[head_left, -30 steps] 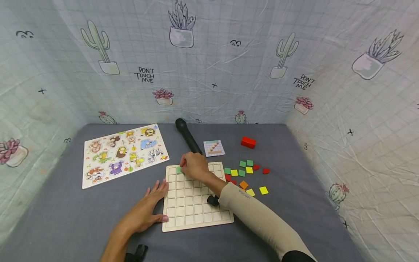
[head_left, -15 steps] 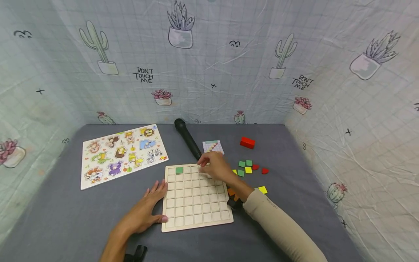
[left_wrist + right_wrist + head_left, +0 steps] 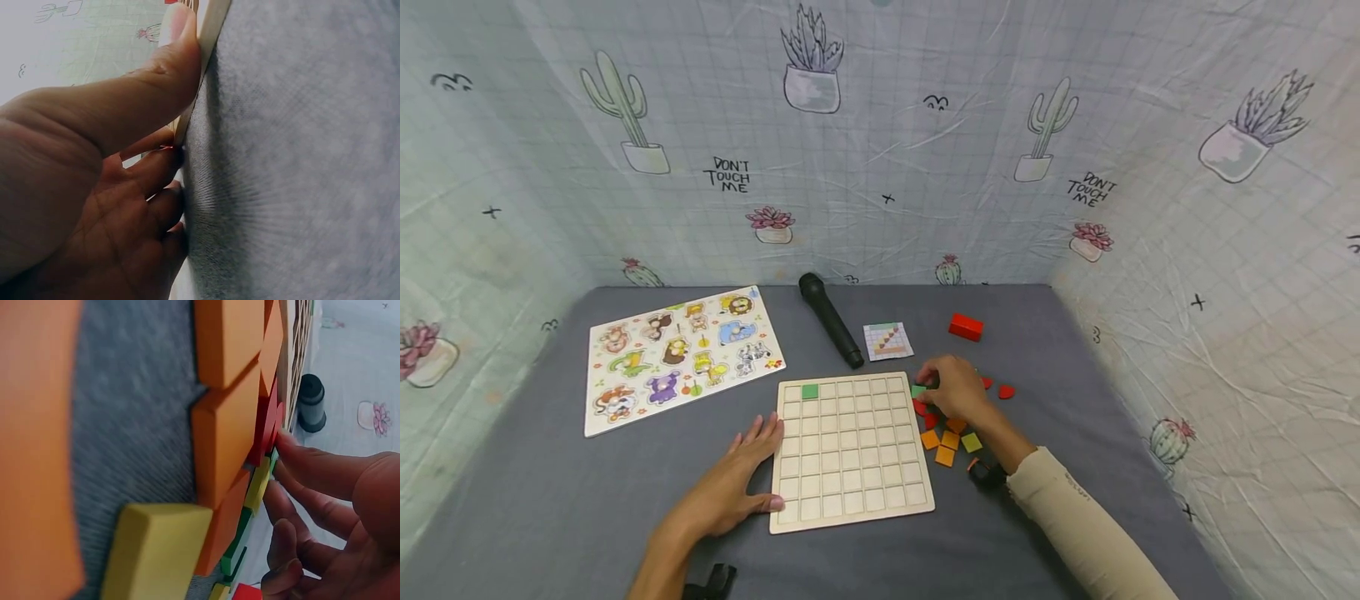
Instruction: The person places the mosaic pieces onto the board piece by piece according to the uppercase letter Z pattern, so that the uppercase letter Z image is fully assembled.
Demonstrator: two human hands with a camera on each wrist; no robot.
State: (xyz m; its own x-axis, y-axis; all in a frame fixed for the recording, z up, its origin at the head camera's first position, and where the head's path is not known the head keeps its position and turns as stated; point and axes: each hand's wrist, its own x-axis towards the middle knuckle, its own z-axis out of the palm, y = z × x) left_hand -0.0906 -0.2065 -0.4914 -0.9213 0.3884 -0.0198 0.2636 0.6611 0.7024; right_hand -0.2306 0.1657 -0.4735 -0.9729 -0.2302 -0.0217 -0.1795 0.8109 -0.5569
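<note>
A pale wooden grid board [image 3: 852, 446] lies in front of me, with one green tile [image 3: 809, 391] in its top row. My left hand [image 3: 730, 479] rests along the board's left edge, fingers spread, thumb tip over the lower left rim; the left wrist view shows the thumb [image 3: 169, 69] against that edge. Beyond the board's upper right corner, my right hand [image 3: 957, 389] has thumb and index finger at the two sides of another green square tile [image 3: 917, 390]. Up close, a sliver of that tile [image 3: 274, 457] shows between the fingertips. The hand covers part of the pile.
Orange tiles [image 3: 945, 456], red pieces [image 3: 1006, 392] and a yellow tile [image 3: 972, 442] lie right of the board. Behind stand a pattern card [image 3: 888, 341], a black microphone [image 3: 831, 321] and a red block [image 3: 966, 327]. An animal puzzle board [image 3: 685, 358] lies at the left.
My right hand has left the green tile in the board's top row and moved right to the loose pieces, closing on another green tile. The left hand has stayed put.
</note>
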